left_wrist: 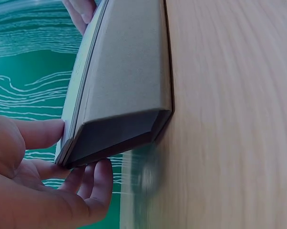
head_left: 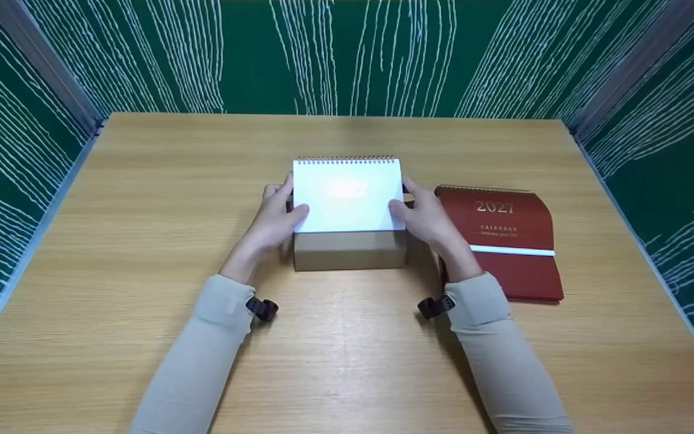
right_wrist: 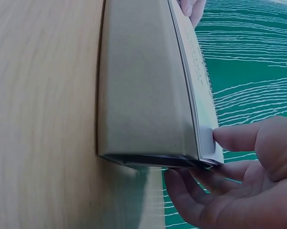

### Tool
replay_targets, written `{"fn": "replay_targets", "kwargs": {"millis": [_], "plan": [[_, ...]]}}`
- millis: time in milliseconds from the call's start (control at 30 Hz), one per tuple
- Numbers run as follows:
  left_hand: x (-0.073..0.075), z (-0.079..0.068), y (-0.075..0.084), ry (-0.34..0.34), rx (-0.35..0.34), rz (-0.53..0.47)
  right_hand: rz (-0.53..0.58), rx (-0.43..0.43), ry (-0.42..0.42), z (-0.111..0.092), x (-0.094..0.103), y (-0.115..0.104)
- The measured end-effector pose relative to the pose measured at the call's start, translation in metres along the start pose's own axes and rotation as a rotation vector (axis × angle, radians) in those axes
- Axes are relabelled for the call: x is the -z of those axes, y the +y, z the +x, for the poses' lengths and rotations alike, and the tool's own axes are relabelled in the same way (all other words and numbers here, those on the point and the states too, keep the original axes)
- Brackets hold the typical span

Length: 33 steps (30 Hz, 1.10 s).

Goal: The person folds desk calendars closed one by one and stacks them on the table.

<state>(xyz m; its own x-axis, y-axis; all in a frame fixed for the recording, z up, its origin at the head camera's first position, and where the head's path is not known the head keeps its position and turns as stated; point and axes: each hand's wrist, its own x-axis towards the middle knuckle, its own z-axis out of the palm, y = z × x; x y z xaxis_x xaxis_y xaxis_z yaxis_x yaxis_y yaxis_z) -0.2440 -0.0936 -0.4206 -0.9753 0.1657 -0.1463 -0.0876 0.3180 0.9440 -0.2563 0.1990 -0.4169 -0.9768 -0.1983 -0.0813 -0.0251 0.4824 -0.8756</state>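
Observation:
A spiral-bound desk calendar [head_left: 347, 196] stands on the table with white pages facing up toward me and a brown cardboard base [head_left: 350, 251] folded out in front. Its left edge is pinched by my left hand [head_left: 273, 217], thumb on the pages and fingers behind, as the left wrist view shows the hand [left_wrist: 53, 176] too. On the opposite edge my right hand [head_left: 425, 217] grips the same way; in the right wrist view its thumb [right_wrist: 239, 137] presses the page side. The hollow inside of the base [left_wrist: 119, 136] shows at its end. Glare washes out the page print.
A dark red 2027 calendar [head_left: 503, 274] with a white band [head_left: 512, 250] lies right of the desk calendar, partly behind my right forearm. The wooden table [head_left: 112, 241] is bordered by green panels [head_left: 250, 54] with white lines at the back and sides.

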Motion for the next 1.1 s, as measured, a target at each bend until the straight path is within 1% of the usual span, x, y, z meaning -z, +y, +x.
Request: {"fn": "replay_targets", "kwargs": {"millis": [300, 700, 900, 1100], "plan": [[0.000, 0.000, -0.004, -0.018, 0.021, 0.015, -0.016, -0.002, -0.024, 0.001, -0.004, 0.003], [-0.002, -0.001, -0.007, -0.032, 0.050, 0.094, -0.005, -0.030, -0.065, 0.003, -0.012, 0.007], [-0.003, -0.002, -0.008, -0.033, 0.068, 0.104, -0.022, -0.040, -0.084, 0.003, -0.013, 0.008], [-0.003, -0.002, -0.008, -0.049, 0.106, 0.099, -0.040, -0.054, -0.110, 0.002, -0.014, 0.008]]}}
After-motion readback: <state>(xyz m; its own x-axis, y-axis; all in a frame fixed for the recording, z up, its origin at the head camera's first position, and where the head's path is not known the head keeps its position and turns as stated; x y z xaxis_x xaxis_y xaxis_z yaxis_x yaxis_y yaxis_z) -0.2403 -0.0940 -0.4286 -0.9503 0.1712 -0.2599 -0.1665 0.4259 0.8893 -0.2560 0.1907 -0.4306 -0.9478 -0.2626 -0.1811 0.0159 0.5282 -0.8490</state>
